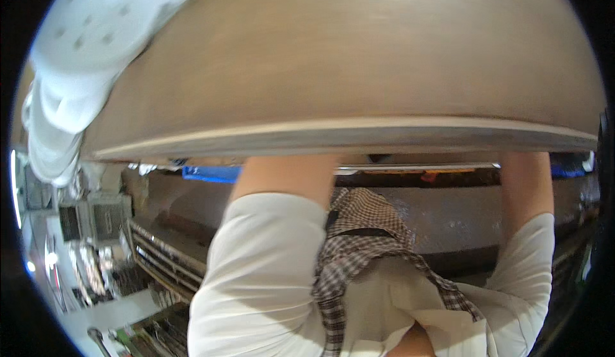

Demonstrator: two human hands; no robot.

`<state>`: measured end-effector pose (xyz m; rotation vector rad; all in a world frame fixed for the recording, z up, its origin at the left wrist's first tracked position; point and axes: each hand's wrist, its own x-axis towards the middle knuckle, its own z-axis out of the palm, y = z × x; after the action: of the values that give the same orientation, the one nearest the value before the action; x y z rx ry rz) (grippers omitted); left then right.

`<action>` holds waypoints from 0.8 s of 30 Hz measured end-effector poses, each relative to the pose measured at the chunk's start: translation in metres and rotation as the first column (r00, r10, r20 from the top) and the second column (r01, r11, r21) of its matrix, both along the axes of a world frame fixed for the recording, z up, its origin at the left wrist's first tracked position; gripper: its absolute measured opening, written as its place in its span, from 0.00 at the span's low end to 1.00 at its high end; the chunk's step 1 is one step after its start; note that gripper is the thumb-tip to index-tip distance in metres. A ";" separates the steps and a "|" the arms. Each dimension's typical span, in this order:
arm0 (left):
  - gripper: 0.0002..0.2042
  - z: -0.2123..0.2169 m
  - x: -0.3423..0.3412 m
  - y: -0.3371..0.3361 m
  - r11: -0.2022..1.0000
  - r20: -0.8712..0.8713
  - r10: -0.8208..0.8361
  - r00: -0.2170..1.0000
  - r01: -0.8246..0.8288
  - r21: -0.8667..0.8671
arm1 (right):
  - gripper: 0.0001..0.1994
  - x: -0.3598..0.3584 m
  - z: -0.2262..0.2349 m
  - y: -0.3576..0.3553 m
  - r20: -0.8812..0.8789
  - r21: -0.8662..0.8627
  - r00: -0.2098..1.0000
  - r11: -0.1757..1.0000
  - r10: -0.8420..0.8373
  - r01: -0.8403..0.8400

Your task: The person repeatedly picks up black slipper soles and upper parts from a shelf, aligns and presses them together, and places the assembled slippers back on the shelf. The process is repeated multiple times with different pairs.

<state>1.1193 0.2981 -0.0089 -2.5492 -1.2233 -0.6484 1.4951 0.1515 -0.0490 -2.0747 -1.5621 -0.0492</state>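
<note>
A broad brown board (359,56) fills the upper half of the head view, its pale front edge running right across. Both of my forearms, in pushed-up white sleeves, reach in beneath that edge. My left hand and my right hand are hidden behind the board, so what they hold or touch does not show. Just under the edge, beside my left forearm, part of a blue object (210,174) shows. A thin light-coloured strip (416,166) runs between my two forearms.
A white fixture with small holes (90,33) stands against the board at upper left. Metal bars (163,254) and a grey box-shaped unit (102,219) lie to the left. A dark, shiny surface (448,222) is below the board. I wear a checked apron (371,219).
</note>
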 end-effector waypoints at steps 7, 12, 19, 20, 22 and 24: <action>0.14 0.013 -0.013 -0.002 0.999 -0.106 0.033 0.994 -0.031 0.019 | 0.27 -0.019 0.012 -0.009 -0.022 0.027 1.000 1.000 0.009 -0.008; 0.14 0.015 -0.015 0.003 0.999 -0.167 0.047 0.985 -0.042 0.034 | 0.29 -0.021 0.016 -0.010 -0.038 0.054 0.999 0.998 0.033 -0.031; 0.15 0.017 -0.017 -0.002 0.996 -0.253 0.072 0.965 -0.055 0.074 | 0.32 -0.025 0.015 -0.019 -0.066 0.096 0.997 0.995 0.039 -0.033; 0.15 0.017 -0.017 -0.003 0.996 -0.262 0.072 0.963 -0.053 0.076 | 0.33 -0.027 0.012 -0.021 -0.069 0.094 0.997 0.995 0.039 -0.032; 0.15 0.016 -0.017 -0.002 0.995 -0.277 0.077 0.958 -0.055 0.085 | 0.34 -0.032 0.009 -0.015 -0.068 0.094 0.996 0.994 0.055 -0.048; 0.15 0.016 -0.013 0.001 0.995 -0.294 0.073 0.953 -0.051 0.082 | 0.34 -0.037 0.007 -0.006 -0.075 0.101 0.995 0.993 0.067 -0.059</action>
<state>1.1065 0.2992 0.0071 -2.4259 -1.1474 -0.2763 1.4580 0.1453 -0.0421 -1.9277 -1.5456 -0.0214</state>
